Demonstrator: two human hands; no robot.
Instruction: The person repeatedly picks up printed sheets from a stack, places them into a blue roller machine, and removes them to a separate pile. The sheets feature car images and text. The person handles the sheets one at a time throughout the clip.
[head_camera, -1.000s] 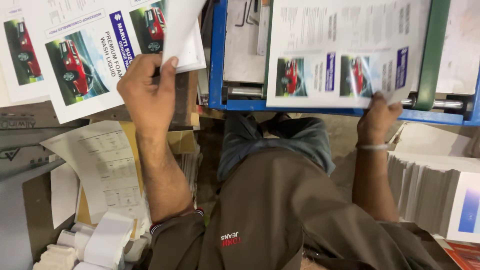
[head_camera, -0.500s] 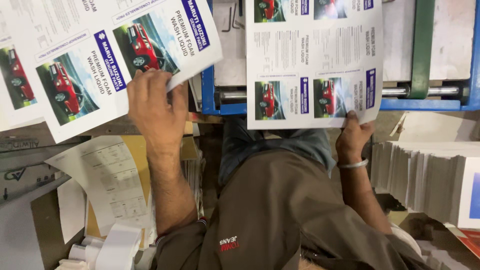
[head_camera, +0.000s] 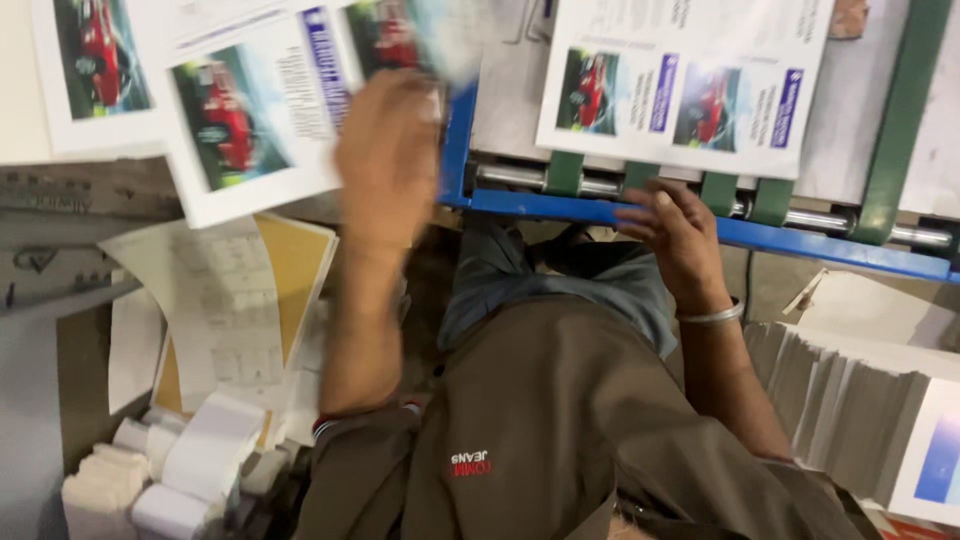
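Head view, looking down: blue machine frame (head_camera: 600, 212) across the top, with one printed sheet (head_camera: 690, 85) of red-car pictures lying on its green guides (head_camera: 718, 190), apparently delivered but not yet lifted away. More printed sheets (head_camera: 240, 120) spread on the left, seemingly already moved across; tall paper stack (head_camera: 850, 400) at right, paper rolls (head_camera: 190, 470) lower left. Left hand (head_camera: 385, 160) blurred, pressed flat on the edge of the left sheets, exact finger spread impossible to tell. Right hand (head_camera: 680, 235) loosely curled, fingertips touching the frame just beneath the delivered sheet, pinching nothing.
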